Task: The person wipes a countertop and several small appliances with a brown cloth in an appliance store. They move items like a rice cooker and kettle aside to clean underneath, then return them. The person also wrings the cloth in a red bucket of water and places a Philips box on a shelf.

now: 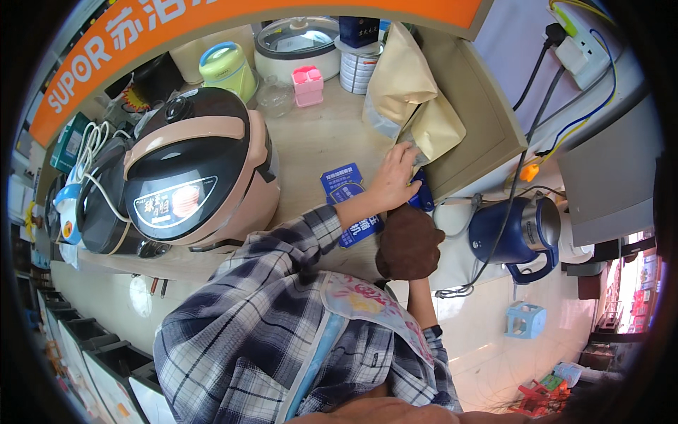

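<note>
My left hand [393, 177] reaches over the counter, palm down, thumb apart from the fingers. Its fingertips touch the lower edge of a tan paper bag [434, 131] that leans by the cabinet side. Close to its thumb lies a dark blue object [422, 192], partly hidden. Under my left wrist are blue printed cards [342, 177] on the wooden surface. A bunched brown cloth [409, 244] covers my right hand, and only the right forearm [421, 304] shows below it. The fingers inside are hidden, but the rounded bundle looks gripped.
A large pink-and-black cooker [191, 162] stands left of my arms. Behind are a green pot [227, 71], a pink box [307, 86], a glass-lidded pan [296, 53] and a striped can [359, 71]. At right sit a blue kettle [505, 230], cables and a power strip [583, 53].
</note>
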